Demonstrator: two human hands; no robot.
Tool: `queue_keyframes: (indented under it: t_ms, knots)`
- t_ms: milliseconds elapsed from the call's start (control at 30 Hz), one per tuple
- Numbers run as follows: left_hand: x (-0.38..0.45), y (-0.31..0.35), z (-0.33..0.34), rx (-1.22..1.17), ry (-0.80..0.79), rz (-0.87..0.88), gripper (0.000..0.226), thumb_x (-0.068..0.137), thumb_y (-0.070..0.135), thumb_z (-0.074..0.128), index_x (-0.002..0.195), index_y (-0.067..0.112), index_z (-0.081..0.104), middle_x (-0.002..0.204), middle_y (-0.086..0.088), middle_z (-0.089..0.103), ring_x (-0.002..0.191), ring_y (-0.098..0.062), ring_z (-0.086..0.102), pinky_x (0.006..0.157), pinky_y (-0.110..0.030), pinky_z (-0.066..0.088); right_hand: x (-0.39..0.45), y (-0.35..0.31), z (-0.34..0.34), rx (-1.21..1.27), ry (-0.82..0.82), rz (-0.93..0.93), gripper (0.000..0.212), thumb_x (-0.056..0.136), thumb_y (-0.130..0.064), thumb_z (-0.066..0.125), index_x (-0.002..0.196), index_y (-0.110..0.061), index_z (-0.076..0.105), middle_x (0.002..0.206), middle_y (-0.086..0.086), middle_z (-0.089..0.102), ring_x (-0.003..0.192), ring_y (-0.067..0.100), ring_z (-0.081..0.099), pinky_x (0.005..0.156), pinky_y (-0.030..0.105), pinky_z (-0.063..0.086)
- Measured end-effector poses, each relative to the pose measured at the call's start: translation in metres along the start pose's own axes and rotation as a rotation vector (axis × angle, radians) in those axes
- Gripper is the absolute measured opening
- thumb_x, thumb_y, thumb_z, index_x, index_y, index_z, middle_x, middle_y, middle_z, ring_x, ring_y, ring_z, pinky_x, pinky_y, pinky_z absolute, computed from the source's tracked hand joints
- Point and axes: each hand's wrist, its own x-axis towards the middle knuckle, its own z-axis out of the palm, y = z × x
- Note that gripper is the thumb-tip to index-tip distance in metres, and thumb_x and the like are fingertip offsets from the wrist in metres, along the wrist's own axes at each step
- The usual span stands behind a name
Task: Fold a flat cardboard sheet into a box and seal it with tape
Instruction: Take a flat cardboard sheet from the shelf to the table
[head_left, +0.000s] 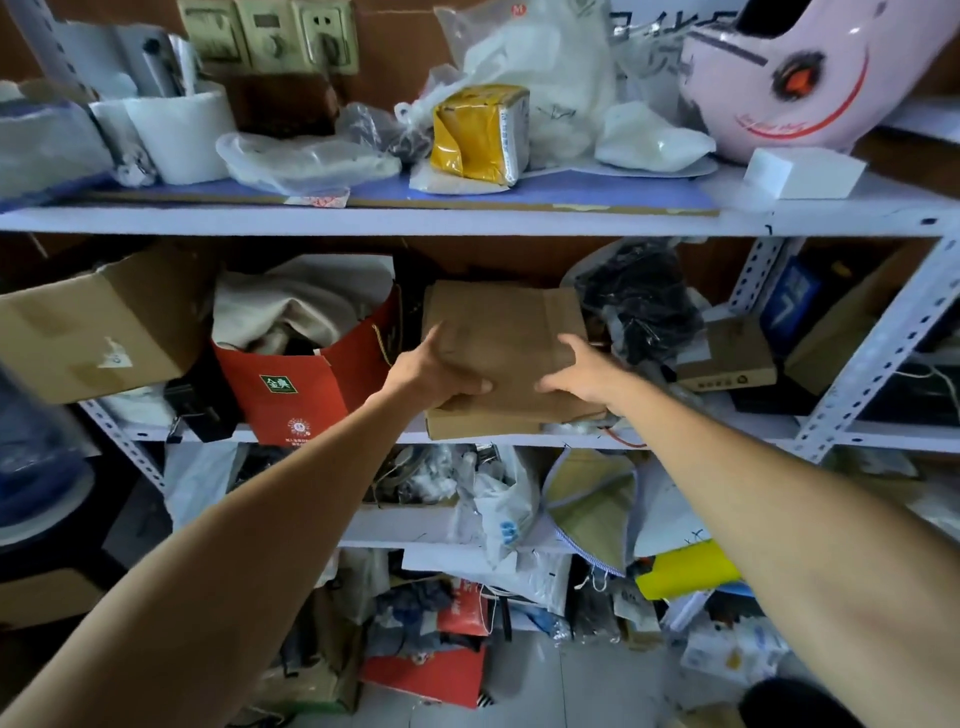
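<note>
L hand (434, 371): fingers curled round the near-left edge of the flat cardboard sheet (506, 343), thumb on top, gripping it. R hand (582, 376): thumb pressed on the sheet's top; whether its fingers are closed on the near-right edge cannot be told. Sheet is the top one of a small stack of flat cardboard at the front edge of the middle shelf (519, 439), approx centre. Red paper bag (306, 384) just beside it, L side; black plastic bag (641, 301) on R. Open carton (98, 322) toward shelf's L end.
</note>
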Motion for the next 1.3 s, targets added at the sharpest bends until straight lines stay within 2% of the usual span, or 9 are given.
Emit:
queue_keyframes:
  t_ms: [100, 200, 333, 567, 667, 800, 967, 1067, 1300]
  knots:
    - [-0.016, 0.01, 0.009, 0.04, -0.067, 0.083, 0.086, 0.063, 0.058, 0.081, 0.138, 0.05, 0.041, 0.119, -0.001, 0.062, 0.078, -0.009, 0.061, 0.063, -0.012, 0.05, -0.023, 0.018, -0.003, 0.029, 0.034, 0.012, 0.105, 0.073, -0.032, 0.084, 0.155, -0.032, 0.018, 0.159, 0.007, 0.029, 0.139, 0.027, 0.037, 0.112, 0.041, 0.035]
    - [-0.036, 0.017, 0.025, 0.105, -0.065, 0.193, 0.086, 0.061, 0.066, 0.077, 0.138, 0.047, 0.042, 0.123, -0.008, 0.062, 0.112, -0.029, 0.057, 0.094, -0.036, 0.052, -0.064, 0.037, -0.012, 0.056, 0.088, 0.062, 0.112, 0.068, -0.046, 0.086, 0.155, -0.037, 0.015, 0.161, 0.002, 0.023, 0.143, 0.026, 0.031, 0.115, 0.044, 0.033]
    - [-0.072, 0.018, 0.051, 0.013, -0.093, 0.305, 0.086, 0.066, 0.065, 0.078, 0.141, 0.049, 0.04, 0.11, -0.007, 0.05, 0.096, -0.031, 0.06, 0.089, -0.037, 0.056, -0.134, 0.064, -0.011, 0.055, 0.331, 0.145, 0.101, 0.073, -0.061, 0.076, 0.154, -0.039, 0.019, 0.16, 0.005, 0.025, 0.142, 0.028, 0.034, 0.111, 0.044, 0.036]
    - [-0.129, 0.007, 0.104, 0.081, -0.35, 0.551, 0.104, 0.064, 0.061, 0.082, 0.149, 0.05, 0.023, 0.125, -0.015, 0.047, 0.103, -0.039, 0.06, 0.091, -0.043, 0.05, -0.262, 0.106, 0.054, 0.003, 0.655, 0.347, 0.094, 0.074, -0.06, 0.074, 0.152, -0.033, 0.029, 0.147, 0.002, 0.046, 0.133, 0.025, 0.046, 0.101, 0.032, 0.039]
    - [-0.175, 0.018, 0.125, 0.052, -0.463, 0.659, 0.105, 0.063, 0.055, 0.085, 0.147, 0.052, 0.022, 0.124, -0.013, 0.043, 0.101, -0.038, 0.06, 0.092, -0.044, 0.05, -0.321, 0.122, 0.067, -0.06, 0.718, 0.485, 0.097, 0.073, -0.061, 0.075, 0.152, -0.035, 0.025, 0.145, 0.011, 0.04, 0.129, 0.03, 0.046, 0.1, 0.036, 0.043]
    - [-0.242, 0.034, 0.166, -0.027, -0.591, 0.829, 0.111, 0.059, 0.054, 0.089, 0.148, 0.051, 0.023, 0.118, -0.003, 0.033, 0.106, -0.038, 0.058, 0.093, -0.045, 0.05, -0.412, 0.154, 0.08, -0.04, 0.808, 0.676, 0.101, 0.071, -0.06, 0.075, 0.15, -0.042, 0.016, 0.145, 0.012, 0.01, 0.13, 0.038, 0.038, 0.104, 0.045, 0.045]
    - [-0.355, 0.062, 0.231, -0.108, -0.842, 1.051, 0.117, 0.058, 0.065, 0.082, 0.154, 0.043, 0.021, 0.149, -0.01, 0.035, 0.133, -0.033, 0.043, 0.099, -0.044, 0.045, -0.545, 0.186, 0.109, 0.087, 1.115, 0.878, 0.097, 0.067, -0.057, 0.08, 0.147, -0.045, 0.025, 0.132, 0.002, 0.018, 0.121, 0.031, 0.044, 0.102, 0.04, 0.048]
    - [-0.447, 0.074, 0.26, -0.184, -0.86, 1.098, 0.104, 0.07, 0.06, 0.077, 0.154, 0.045, 0.018, 0.14, -0.009, 0.045, 0.128, -0.033, 0.05, 0.097, -0.045, 0.048, -0.627, 0.195, 0.132, 0.149, 1.312, 1.016, 0.088, 0.068, -0.058, 0.08, 0.142, -0.044, 0.034, 0.117, -0.005, 0.019, 0.113, 0.021, 0.044, 0.102, 0.035, 0.046]
    - [-0.631, 0.085, 0.308, -0.071, -1.107, 1.358, 0.095, 0.07, 0.06, 0.077, 0.15, 0.052, 0.025, 0.108, 0.005, 0.039, 0.097, -0.026, 0.061, 0.079, -0.03, 0.044, -0.789, 0.231, 0.176, 0.151, 1.535, 1.282, 0.089, 0.064, -0.064, 0.077, 0.139, -0.05, 0.032, 0.122, -0.008, 0.016, 0.115, 0.024, 0.052, 0.094, 0.039, 0.053]
